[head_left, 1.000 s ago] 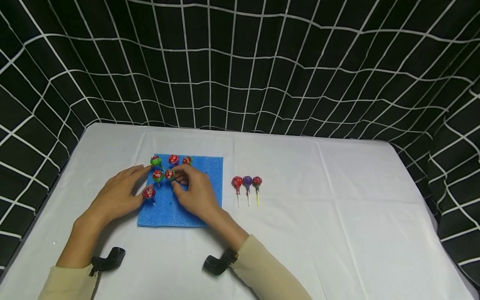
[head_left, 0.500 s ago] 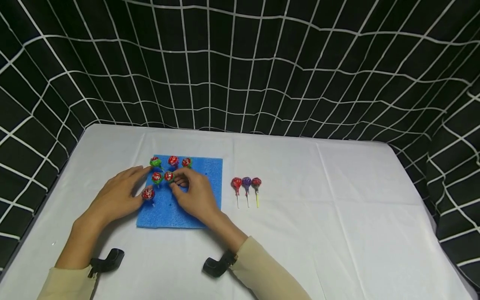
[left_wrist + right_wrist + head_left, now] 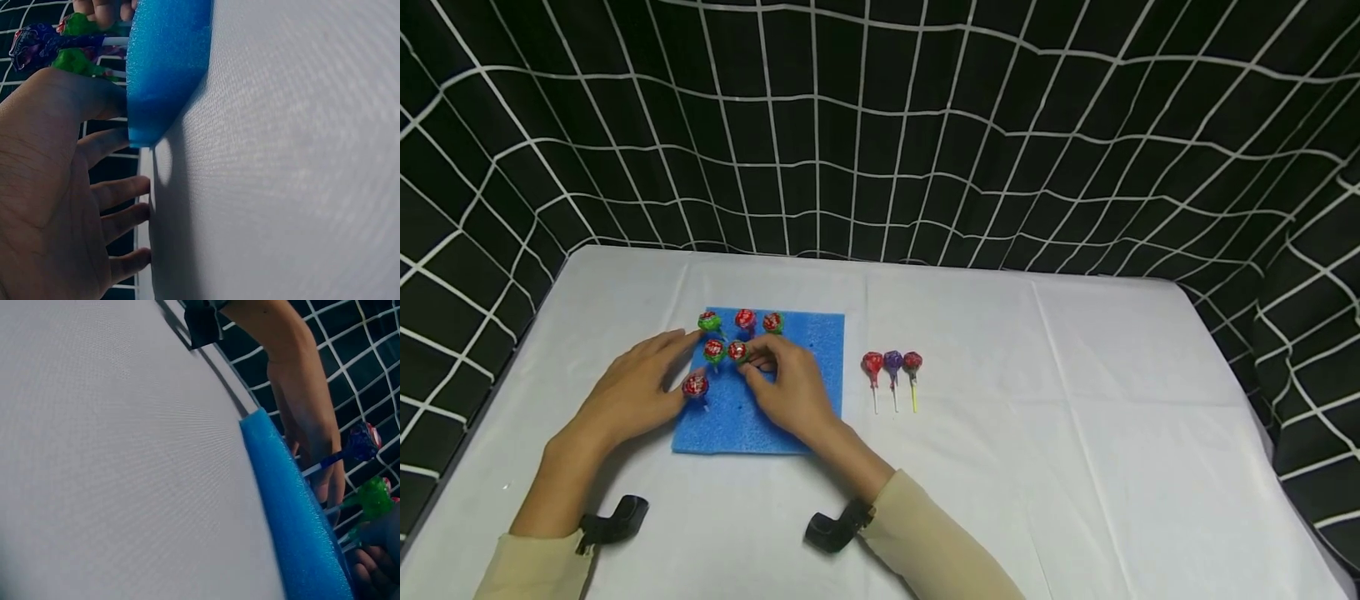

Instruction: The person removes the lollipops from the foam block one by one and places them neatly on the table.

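One lollipop is still pinched by the right hand, placing apparently unfinished; foam flanked at left edge by outspread left hand.

Right hand sits slightly lower in the head view than a second ago; knuckles clear more of the red-and-green lollipop at right of the back row. Shift of the pinched lollipop: too small to tell. Whole head view dips at half a second ago, now back up, blue foam board and everything else marginally farther left in frame.
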`<state>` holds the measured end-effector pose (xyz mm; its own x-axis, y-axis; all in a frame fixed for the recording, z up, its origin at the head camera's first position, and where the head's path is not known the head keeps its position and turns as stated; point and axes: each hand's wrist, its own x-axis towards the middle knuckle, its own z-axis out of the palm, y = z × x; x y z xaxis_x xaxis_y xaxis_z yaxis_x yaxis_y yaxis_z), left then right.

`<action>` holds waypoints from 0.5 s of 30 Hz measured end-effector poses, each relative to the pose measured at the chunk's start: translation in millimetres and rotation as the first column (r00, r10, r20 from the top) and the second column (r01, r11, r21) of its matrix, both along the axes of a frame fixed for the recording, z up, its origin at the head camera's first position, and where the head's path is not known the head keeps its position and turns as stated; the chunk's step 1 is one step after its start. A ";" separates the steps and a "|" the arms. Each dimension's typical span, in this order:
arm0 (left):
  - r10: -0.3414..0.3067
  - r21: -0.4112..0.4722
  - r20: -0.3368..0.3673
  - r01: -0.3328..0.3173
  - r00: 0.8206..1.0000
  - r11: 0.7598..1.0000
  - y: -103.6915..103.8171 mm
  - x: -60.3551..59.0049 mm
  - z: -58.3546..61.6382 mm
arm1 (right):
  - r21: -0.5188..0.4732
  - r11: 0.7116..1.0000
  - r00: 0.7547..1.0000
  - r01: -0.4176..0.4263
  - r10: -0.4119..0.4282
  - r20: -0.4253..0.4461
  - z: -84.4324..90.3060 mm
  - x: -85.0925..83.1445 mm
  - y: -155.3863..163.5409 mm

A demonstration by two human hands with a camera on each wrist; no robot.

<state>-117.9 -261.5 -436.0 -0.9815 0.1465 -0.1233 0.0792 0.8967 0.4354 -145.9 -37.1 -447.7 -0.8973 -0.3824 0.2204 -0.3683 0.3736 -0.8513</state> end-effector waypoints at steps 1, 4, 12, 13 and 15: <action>0.000 0.000 0.003 0.000 1.000 1.000 -0.1 0.2 0.0 | -0.004 1.000 1.000 0.001 -0.001 0.001 0.0 0.0 -0.3; 0.003 0.002 0.010 -0.003 1.000 1.000 -0.6 1.0 0.2 | -0.023 1.000 1.000 0.005 -0.005 0.008 -0.1 0.2 -1.2; -0.003 0.002 0.004 0.003 1.000 1.000 -0.9 -0.3 0.6 | -0.063 0.998 1.000 0.021 -0.020 0.019 -0.5 -0.3 -1.8; -0.003 0.003 0.003 0.003 1.000 1.000 -0.1 -0.3 0.9 | -0.067 0.998 1.000 0.021 -0.020 0.022 -0.7 -0.4 -1.5; -0.005 0.004 -0.001 0.005 1.000 1.000 0.8 -0.7 0.5 | -0.070 0.997 0.999 0.022 -0.020 0.025 -1.2 -0.1 -0.6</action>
<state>-118.6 -260.7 -435.5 -0.9807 0.1523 -0.1222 0.0843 0.8946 0.4388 -145.9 -37.7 -448.9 -0.9105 -0.3474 0.2241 -0.3396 0.3197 -0.8846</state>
